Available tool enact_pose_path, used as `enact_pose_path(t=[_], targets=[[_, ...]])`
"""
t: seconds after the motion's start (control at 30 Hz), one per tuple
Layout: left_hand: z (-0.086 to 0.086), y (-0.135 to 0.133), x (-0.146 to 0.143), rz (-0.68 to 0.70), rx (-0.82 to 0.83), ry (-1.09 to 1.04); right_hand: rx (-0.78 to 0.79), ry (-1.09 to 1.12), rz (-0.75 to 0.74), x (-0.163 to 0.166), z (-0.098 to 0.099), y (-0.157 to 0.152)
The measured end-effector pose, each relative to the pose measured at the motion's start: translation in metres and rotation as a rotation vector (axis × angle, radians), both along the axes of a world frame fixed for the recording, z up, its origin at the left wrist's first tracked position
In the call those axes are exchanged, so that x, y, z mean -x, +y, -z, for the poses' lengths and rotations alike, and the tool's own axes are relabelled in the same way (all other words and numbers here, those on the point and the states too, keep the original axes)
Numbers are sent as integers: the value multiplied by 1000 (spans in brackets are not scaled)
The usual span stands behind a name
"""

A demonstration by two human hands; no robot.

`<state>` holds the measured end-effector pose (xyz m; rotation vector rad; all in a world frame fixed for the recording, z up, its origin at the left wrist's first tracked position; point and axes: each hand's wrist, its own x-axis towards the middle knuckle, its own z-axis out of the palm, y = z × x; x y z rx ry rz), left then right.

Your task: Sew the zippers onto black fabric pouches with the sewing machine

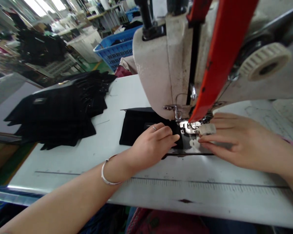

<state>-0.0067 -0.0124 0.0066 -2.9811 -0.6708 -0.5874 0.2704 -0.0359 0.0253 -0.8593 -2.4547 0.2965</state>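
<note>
A black fabric piece [133, 128] with a small label lies flat on the sewing machine bed, its right edge beside the presser foot [185, 126]. My left hand [155, 141] is closed at its right part, fingers curled and thumb against the cloth. To the right of the presser foot, my right hand [231, 139] rests with fingers stretched out toward the needle area. Nothing shows in that hand; some fingertips are hidden behind the metal parts. The sewing machine head [158, 61] rises above both hands, with a red bar [217, 55] slanting down in front of it.
A stack of black fabric pieces [61, 110] lies on the left of the white table [97, 169]. Ruler markings run along its front. Behind the machine stands a blue plastic basket [117, 48]. Loose threads lie near the stack.
</note>
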Motion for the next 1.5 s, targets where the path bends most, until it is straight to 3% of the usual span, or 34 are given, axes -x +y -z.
enact_pose_path(t=[0.17,0.37,0.63,0.8,1.0,1.1,1.5], targets=[[0,-1,-1,-40,5,-68,24,-48,-44,9,12,-6],[1,-1,-1,-76,127,-141,14,-146,-48,24,22,-14],[-1,-2,-3,86,66,-60,-12,-147,-48,26,19,-14],[-1,-3,-3,121,42,-33,57,-97,-80,19,17,-11],[0,-4,2,69,-16,1,92,-101,-75,16,22,-8],[-3,-5,0,65,69,17,46,-99,-65,18,24,-8],[3,-4,-7,-194,248,-282,10,-73,-41,24,22,-10]])
